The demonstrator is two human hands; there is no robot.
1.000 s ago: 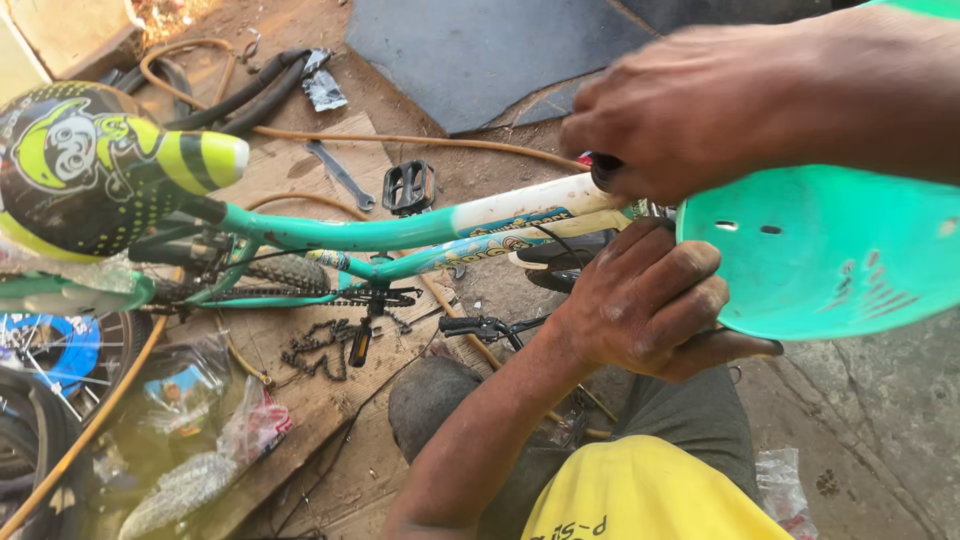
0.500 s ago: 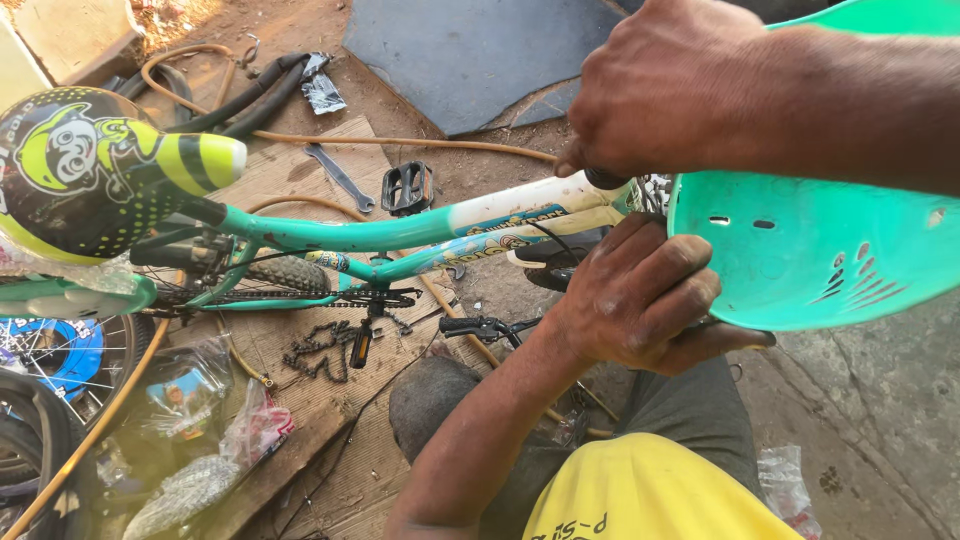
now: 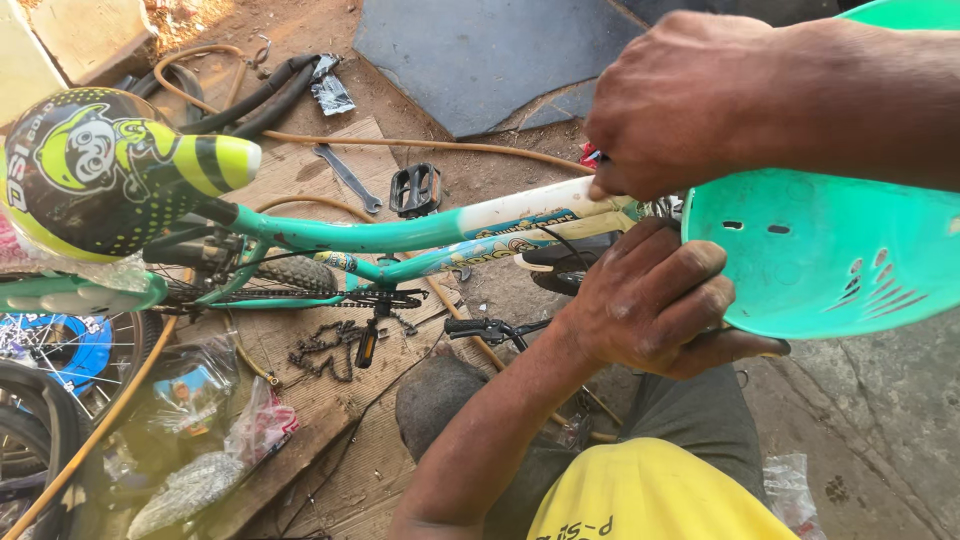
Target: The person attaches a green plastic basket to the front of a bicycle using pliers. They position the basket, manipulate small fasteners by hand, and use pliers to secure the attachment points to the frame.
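Dirt floor (image 3: pixel 880 440) strewn with wooden boards, hoses and tools. Far left, a yellow-and-black bicycle saddle (image 3: pixel 110 170), padded and glossy. Centre, the teal bicycle frame (image 3: pixel 400 232): stiff metal tube, likely heavy, best gripped along the top tube. Left hand (image 3: pixel 650 300) clenched under the frame's front end. Right hand (image 3: pixel 690 105) closed on a small red-handled tool (image 3: pixel 590 157) above. Right, a teal plastic basket (image 3: pixel 840 250): light, smooth, slightly flexible.
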